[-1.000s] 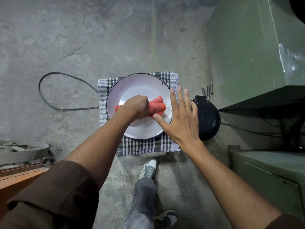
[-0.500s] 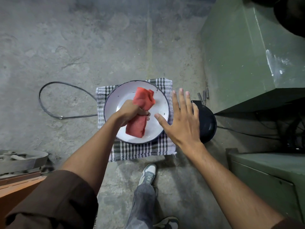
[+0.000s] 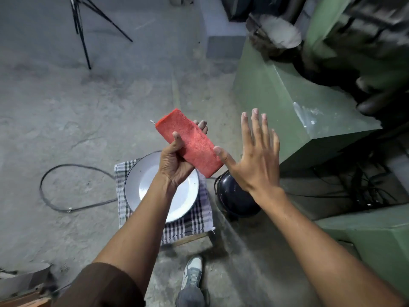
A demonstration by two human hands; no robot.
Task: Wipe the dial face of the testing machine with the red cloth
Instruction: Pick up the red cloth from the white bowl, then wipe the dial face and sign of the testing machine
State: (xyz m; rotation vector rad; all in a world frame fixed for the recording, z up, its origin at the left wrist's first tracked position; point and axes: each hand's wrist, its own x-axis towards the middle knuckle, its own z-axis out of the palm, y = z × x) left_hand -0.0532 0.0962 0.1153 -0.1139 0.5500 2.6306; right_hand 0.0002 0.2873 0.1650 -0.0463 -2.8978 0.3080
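Gripping the red cloth (image 3: 188, 142) at centre frame, the left hand (image 3: 174, 161) pinches it between thumb and fingers; it is folded into a long, nubby coral-red strip, tilted diagonally above the white enamel dish (image 3: 141, 185). Beside it, the right hand (image 3: 257, 160) is spread flat, holding nothing, near the green machine (image 3: 276, 103).

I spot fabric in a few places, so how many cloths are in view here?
2. The red cloth is folded in the left hand, held up above the white plate. The checkered cloth lies spread under that plate. Others may be hidden in the blurred corner.
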